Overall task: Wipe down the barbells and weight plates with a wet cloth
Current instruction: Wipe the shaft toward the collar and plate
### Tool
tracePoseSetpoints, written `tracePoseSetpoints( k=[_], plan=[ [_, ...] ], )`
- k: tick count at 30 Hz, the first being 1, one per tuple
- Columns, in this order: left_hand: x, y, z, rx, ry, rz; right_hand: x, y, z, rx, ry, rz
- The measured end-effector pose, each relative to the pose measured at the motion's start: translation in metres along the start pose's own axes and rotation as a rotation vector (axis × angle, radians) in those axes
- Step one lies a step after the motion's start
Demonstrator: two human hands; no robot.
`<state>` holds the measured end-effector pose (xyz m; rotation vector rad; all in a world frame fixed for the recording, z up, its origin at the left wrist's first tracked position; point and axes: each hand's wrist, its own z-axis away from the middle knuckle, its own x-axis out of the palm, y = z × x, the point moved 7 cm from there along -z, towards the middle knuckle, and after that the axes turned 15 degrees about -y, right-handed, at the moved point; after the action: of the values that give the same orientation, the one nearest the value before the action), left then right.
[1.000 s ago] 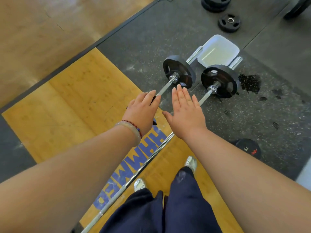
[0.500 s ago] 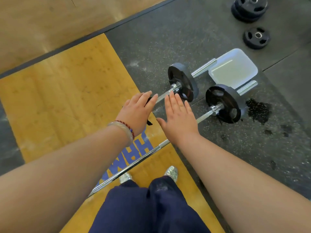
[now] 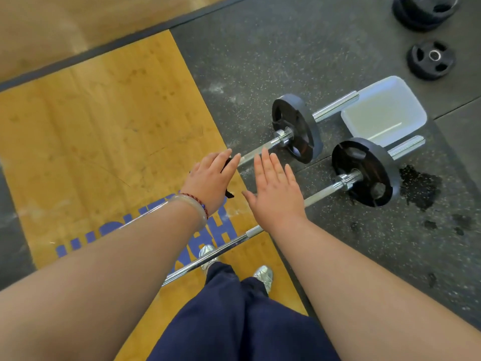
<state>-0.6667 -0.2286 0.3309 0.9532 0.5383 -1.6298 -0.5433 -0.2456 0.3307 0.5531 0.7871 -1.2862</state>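
Two parallel barbells (image 3: 320,195), black plates (image 3: 311,131) mounted.

Two bars side by side, with a narrow lane between the shafts.
Your left hand (image 3: 208,178), dark cloth (image 3: 229,194) under its palm, is over the far barbell (image 3: 260,151). Your right hand (image 3: 276,196) is flat over the lane by the near barbell (image 3: 321,194). Shafts run bare to the collars, then the upright far plate (image 3: 299,126) and near plate (image 3: 364,175) block. The white tub (image 3: 385,113) fills the space between the sleeves. The wooden platform (image 3: 104,139) on your left is open.
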Motion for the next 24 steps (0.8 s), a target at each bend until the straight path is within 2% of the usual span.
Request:
tracePoseSetpoints(
  k=[6, 12, 18, 24],
  plan=[
    [0.013, -0.004, -0.012, -0.034, 0.014, 0.073, 0.006, 0.007, -0.026, -0.046, -0.001, 0.020],
    [0.031, -0.003, -0.039, -0.125, 0.052, 0.180, 0.018, 0.011, -0.065, -0.187, -0.036, 0.070],
    [0.055, 0.009, -0.069, -0.178, 0.191, 0.342, 0.039, 0.025, -0.098, -0.319, -0.064, 0.140],
    [0.082, 0.018, -0.099, -0.235, 0.218, 0.471, 0.064, 0.042, -0.124, -0.399, -0.082, 0.195]
  ],
)
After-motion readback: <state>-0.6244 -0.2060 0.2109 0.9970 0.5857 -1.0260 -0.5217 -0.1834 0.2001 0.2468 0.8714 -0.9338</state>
